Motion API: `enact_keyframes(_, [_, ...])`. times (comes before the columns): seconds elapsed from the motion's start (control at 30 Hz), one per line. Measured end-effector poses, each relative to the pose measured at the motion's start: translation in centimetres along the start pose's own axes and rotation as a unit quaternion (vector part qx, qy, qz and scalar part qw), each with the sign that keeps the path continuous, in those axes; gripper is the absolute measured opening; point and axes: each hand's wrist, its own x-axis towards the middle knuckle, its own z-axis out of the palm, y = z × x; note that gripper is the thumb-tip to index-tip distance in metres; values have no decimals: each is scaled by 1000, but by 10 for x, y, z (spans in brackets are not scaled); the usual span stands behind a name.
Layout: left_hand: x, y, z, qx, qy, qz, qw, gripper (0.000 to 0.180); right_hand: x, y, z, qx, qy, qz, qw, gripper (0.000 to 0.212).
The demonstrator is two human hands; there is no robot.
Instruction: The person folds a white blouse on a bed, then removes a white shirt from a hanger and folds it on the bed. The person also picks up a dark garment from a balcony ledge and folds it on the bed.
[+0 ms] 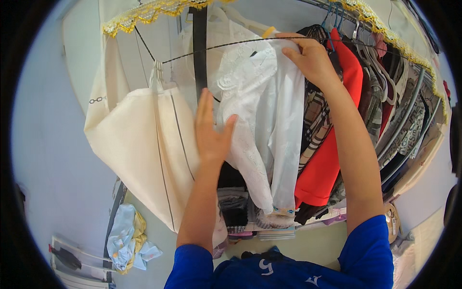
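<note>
A white lace garment [250,91] and a smooth white satin garment [288,120] hang side by side on the rack. My left hand [211,132] is upright with fingers stretched and thumb apart, at the left edge of the lace one, beside a black vertical strap [199,53]. Up at the satin garment's shoulder is my right hand [310,58], thumb and forefinger apart, touching the cloth close to a hanger's yellow tip [268,32]. Its other fingers are partly hidden. A thin dark cord [231,44] crosses in front of the white clothes.
A cream fabric cover [134,130] hangs at left. Right of the white clothes are a red coat [320,178], plaid cloth [315,108] and several garments on hangers [380,72]. Yellow lace trim [149,17] edges the top. Folded clothes [234,207] lie below; light blue cloth [122,236] hangs lower left.
</note>
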Motion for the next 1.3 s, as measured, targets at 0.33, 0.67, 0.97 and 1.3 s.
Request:
enact_keyframes(0.33, [21, 6, 18, -63, -54, 15, 996, 65, 29, 9, 17, -267, 26, 68, 961, 33])
enact_keyframes(0.67, [62, -24, 36, -66, -57, -5, 996, 66, 29, 79, -69, -432, 36, 69, 899, 30])
enact_keyframes(0.97, [144, 12, 68, -216, -141, -155, 954, 63, 10, 14, -39, -305, 157, -301, 890, 36])
enact_keyframes(1.3, [158, 62, 38, -215, -153, -139, 954, 35, -17, -38, 25, 187, -49, -4, 981, 17])
